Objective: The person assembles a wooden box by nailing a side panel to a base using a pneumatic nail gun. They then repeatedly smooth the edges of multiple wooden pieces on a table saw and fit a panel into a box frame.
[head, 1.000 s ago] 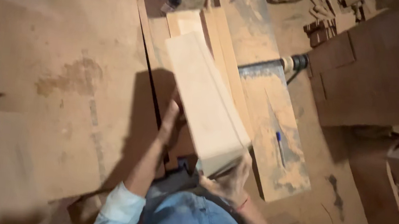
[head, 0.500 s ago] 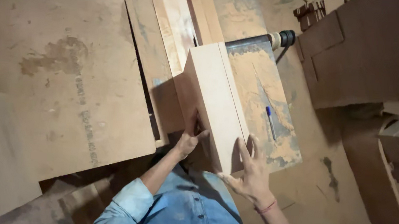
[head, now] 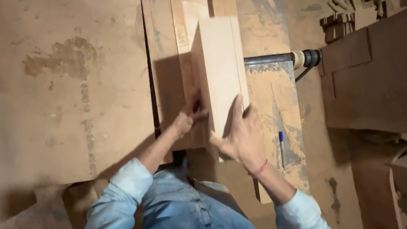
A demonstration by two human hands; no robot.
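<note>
A long pale wooden box-like piece stands on edge on a dusty workbench, running away from me. My left hand presses against its near left side, fingers curled on the lower edge. My right hand lies flat on its near end and right face, fingers spread upward. Both hands hold the piece between them. Beneath it lies a flat lighter board. My light blue sleeves and denim shirt fill the bottom of the view.
A blue pen lies on the bench just right of my right hand. A power tool's dark barrel rests at the bench's right edge. Large brown sheets cover the left; stacked brown boards stand at right.
The wooden piece has been slid forward and away from me along the bench. Both hands followed, and my right hand shifted from underneath its end onto its near face.
</note>
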